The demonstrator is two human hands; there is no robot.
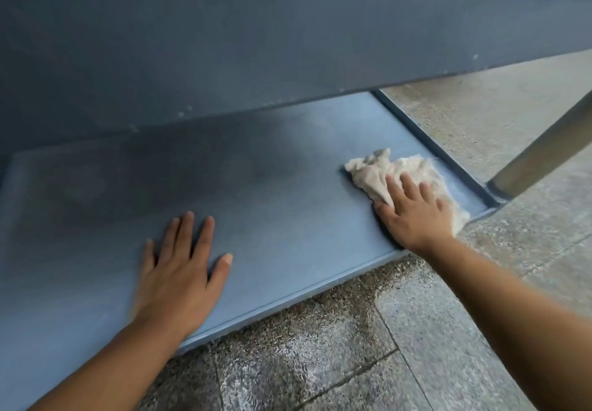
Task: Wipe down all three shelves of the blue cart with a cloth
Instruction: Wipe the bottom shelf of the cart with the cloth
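Head view, read from nearest to farthest: we note first two bare forearms entering from the lower edge, over a speckled stone-tile floor whose tiles nearest the cart look darker and damp. Beyond the floor we find the front lip of the lowest shelf of the blue cart, a flat blue tray with a low raised rim. Our left hand lies flat on this shelf close to the front edge, palm down, fingers spread wide and holding nothing. Our right hand sits farther along toward the right front corner, also palm down with the fingers spread, pressing on a crumpled off-white cloth; the hand covers the near part of the cloth and does not close around it. The cloth rests on the shelf surface just beside the right-hand rim, with its bunched end extending beyond the fingertips toward the middle of the shelf. At that right front corner we observe a metal cart leg rising at a slant out of the frame. The shelf surface to the left and rear falls into shadow, and we cannot tell its condition there. Farthest back, the dark underside of the shelf above fills the upper part of the view, and pale floor shows past the right rim.
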